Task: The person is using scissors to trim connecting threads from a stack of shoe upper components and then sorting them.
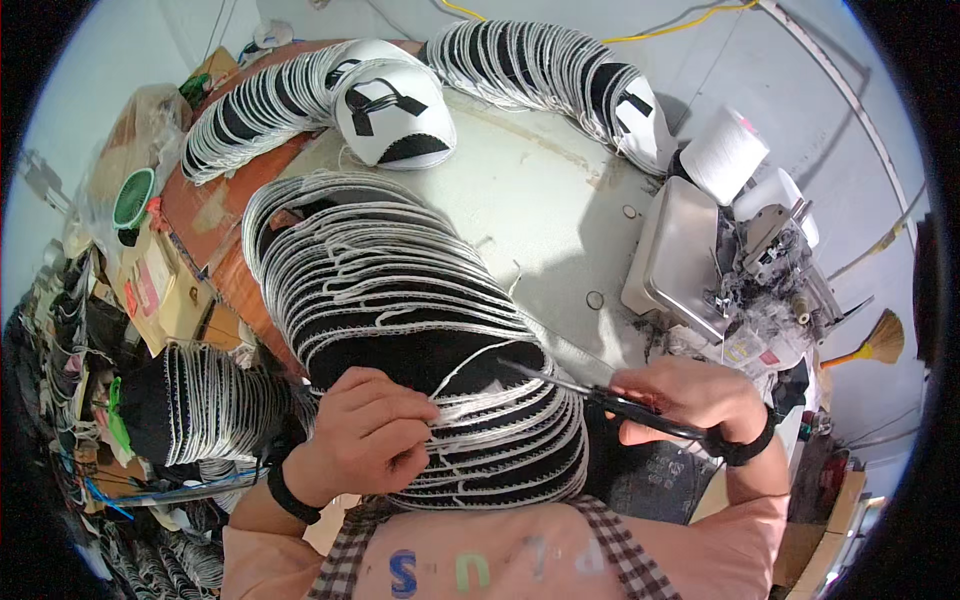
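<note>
Thread trimming seems to be in hand. A loose white thread (462, 372) is pinched in the fingers of the left hand (368, 430) over the stack (410, 268) of black, white-edged pieces, which is laid from the table (545, 205) toward the person. The scissors (635, 411) are gripped in the right hand (692, 388), blades pointed at the thread (whether they are parted cannot be told). For a clean cut, the thread would need to be held taut and the stack spared. What the metal tray (664, 255) or green basket (122, 205) holds cannot be made out.
</note>
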{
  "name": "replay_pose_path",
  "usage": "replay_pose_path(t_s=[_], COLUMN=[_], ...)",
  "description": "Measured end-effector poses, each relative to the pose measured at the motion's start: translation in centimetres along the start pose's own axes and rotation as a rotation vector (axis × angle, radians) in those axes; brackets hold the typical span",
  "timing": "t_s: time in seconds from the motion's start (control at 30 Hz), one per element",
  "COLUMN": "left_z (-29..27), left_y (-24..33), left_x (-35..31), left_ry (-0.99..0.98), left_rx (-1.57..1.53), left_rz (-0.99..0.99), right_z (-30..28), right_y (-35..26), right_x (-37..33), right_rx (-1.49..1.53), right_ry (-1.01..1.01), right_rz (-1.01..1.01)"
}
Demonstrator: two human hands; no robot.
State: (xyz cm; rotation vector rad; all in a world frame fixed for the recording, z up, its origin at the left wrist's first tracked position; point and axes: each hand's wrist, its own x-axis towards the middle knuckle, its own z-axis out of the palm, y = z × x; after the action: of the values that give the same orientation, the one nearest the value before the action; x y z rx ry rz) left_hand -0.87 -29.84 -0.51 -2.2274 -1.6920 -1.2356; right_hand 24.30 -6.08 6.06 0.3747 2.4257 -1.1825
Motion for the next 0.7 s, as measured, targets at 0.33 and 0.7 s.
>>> replay_pose_path(t_s=[0.33, 0.7], left_z=[-1.7, -3.2], left_y=[-0.9, -1.5], left_x=[1.3, 2.8], left_ry=[0.168, -0.077], left_rx=[0.421, 0.322], left_rz=[-0.184, -0.28], right_z=[0.2, -1.5], right_y=[-2.0, -2.0], right_x=[5.4, -0.2], right_rx=[-0.125, 0.086], right_ry=[0.04, -0.037], right_rz=[0.023, 0.08])
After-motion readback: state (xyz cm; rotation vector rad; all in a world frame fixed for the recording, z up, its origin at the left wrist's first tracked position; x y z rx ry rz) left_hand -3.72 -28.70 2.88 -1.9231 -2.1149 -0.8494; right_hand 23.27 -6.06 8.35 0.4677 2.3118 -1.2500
